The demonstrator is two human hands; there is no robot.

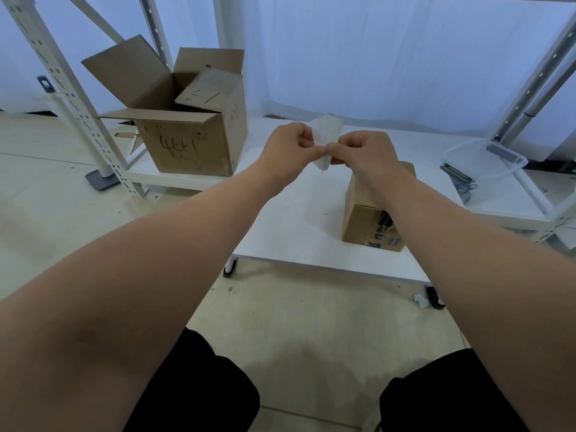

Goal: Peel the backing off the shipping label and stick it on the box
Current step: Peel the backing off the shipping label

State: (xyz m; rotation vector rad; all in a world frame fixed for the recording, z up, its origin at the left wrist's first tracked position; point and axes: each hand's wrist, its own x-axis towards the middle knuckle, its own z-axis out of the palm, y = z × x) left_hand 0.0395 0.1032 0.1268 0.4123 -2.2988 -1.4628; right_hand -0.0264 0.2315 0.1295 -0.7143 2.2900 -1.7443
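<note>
Fingertips (315, 148) of both hands meet at centre frame, pinched on the near edge of the shipping label (325, 134). Thumbs and forefingers are clamped on the sheet, the other fingers curled in. Left hand (288, 148) grips from the left, right hand (363, 152) from the right, thumbs almost touching. The label is a white sheet held in the air, standing up behind the hands with a lower corner hanging beneath them. Whether the backing has begun to part cannot be told: everything is white and the working edge is hidden by the thumbs. Judged step: starting the peel, working a corner loose. The next move calls for one hand to keep hold of the backing while the other draws the label off, then to bring it down, sticky side under, flat onto the small cardboard box (361, 219). That box sits shut on the white table (290, 238), right of centre, below the right hand in frame and partly covered by the right forearm (442, 226). Its near face carries a printed patch with dark and blue marks, too small to read. Upper left: large open carton (187, 151) on a white rack shelf (146, 174), flaps up, with black hand-scrawled marks on the front that are not legible as words. Right edge: clear plastic tub (486, 159). No brand readable anywhere.
</note>
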